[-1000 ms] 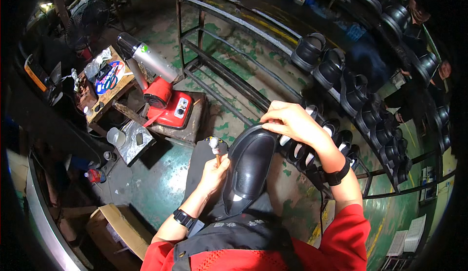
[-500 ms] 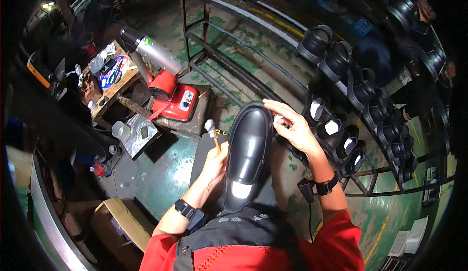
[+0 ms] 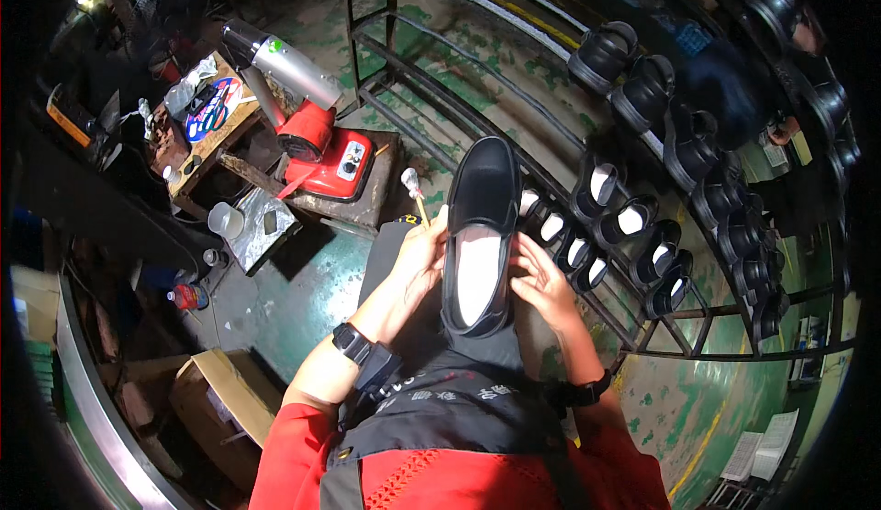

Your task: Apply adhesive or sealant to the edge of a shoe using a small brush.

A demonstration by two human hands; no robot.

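A black slip-on shoe [image 3: 484,179] is held upright before my apron, toe pointing away and the opening facing up. Its white insole [image 3: 477,276] shows inside. My left hand [image 3: 419,260] is closed at the shoe's left side. From that same hand sticks up a thin wooden stick with a whitish wrapped tip [image 3: 411,182]. My right hand [image 3: 543,282] grips the shoe's right side near the opening, fingers bent against it. The parts of the fingers under the shoe are hidden.
A red machine with a silver barrel [image 3: 330,166] stands on a low stand at the left, beside a wooden table [image 3: 206,147] with tools. Metal racks [image 3: 477,115] with rows of black shoes [image 3: 642,88] run along the right. An open cardboard box [image 3: 229,391] lies at lower left.
The shoe has tilted so its opening and insole now face me, and it sits slightly further right. My right hand has moved down from the toe to the side near the opening.
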